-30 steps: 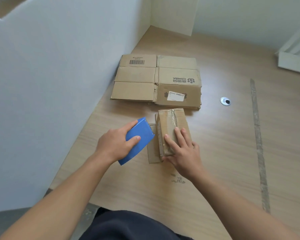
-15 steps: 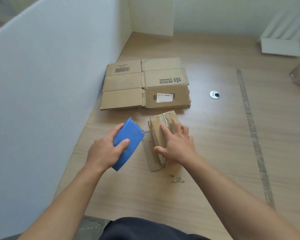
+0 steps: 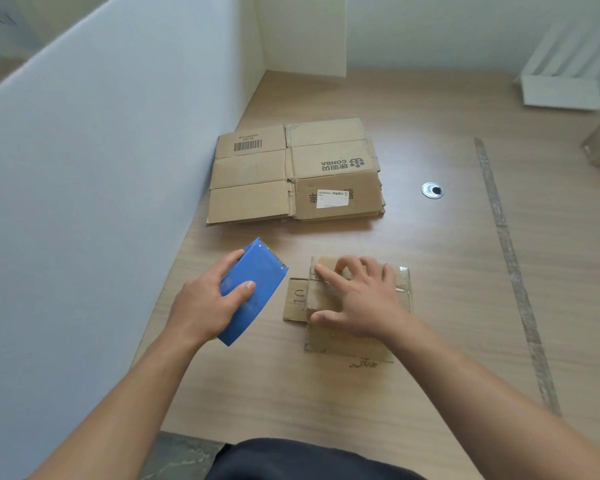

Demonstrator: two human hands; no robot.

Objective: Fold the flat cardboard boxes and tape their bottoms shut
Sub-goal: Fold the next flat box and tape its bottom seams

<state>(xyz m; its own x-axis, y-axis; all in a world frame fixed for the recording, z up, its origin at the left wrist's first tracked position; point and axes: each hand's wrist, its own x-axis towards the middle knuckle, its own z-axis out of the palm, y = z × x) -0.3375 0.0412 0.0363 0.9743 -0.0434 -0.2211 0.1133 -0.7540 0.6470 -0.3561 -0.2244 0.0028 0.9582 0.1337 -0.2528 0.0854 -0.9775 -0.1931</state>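
Note:
A small folded cardboard box [image 3: 326, 296] lies on the wooden table [image 3: 447, 306] in front of me, with clear tape along its top and a loose flap marked "10" sticking out on its left. My right hand [image 3: 361, 299] rests flat on top of it with the fingers spread. Just left of the box, my left hand [image 3: 205, 299] grips a blue tape dispenser [image 3: 250, 292], held tilted above the table and apart from the box. A stack of flat cardboard boxes [image 3: 291, 174] lies farther back against the white partition.
A white partition wall [image 3: 101, 202] runs along the table's left side. A round metal cable grommet [image 3: 432, 190] sits right of the flat stack. A strip of old tape [image 3: 510, 265] runs down the table at right. A white object [image 3: 561, 91] stands at the far right.
The small box has been turned about a quarter turn under my right hand, so it now lies crosswise. My left hand with the dispenser has stayed beside it.

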